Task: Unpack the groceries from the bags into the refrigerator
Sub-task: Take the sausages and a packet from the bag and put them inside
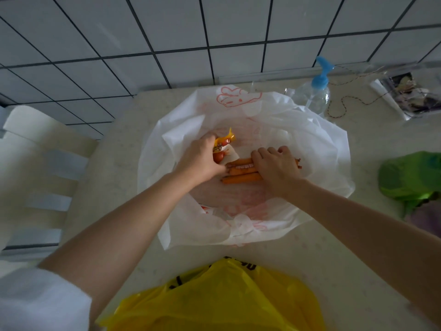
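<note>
A: From the head view, where do the groceries sit?

B: Inside the white bag [241, 108], spread wide open on the pale counter [119, 163]. Orange sausage sticks [241, 174] lie side by side near its middle, and a small snack packet [223, 146] with yellow and red print lies just left of them.

A: And the hands?

B: Both reach into the bag. The right hand [278, 169] lies over the right part of the sausage sticks, fingers curled over them, so its grip is on the sticks. The left hand [202, 158] is at the snack packet, fingers bent around its left side; its grip holds the packet.

A: How many sticks?

B: At least 3 show; the hand hides the rest.

A: Anything else on the counter?

B: A yellow bag [219, 299] at the near edge, a green bag [412, 175] at the right, and a clear pump bottle [315, 91] with a blue top touching the white bag's far right rim. A clear sleeve with pictures [410, 96] lies in the far right corner. A tiled wall [167, 32] rises behind.
</note>
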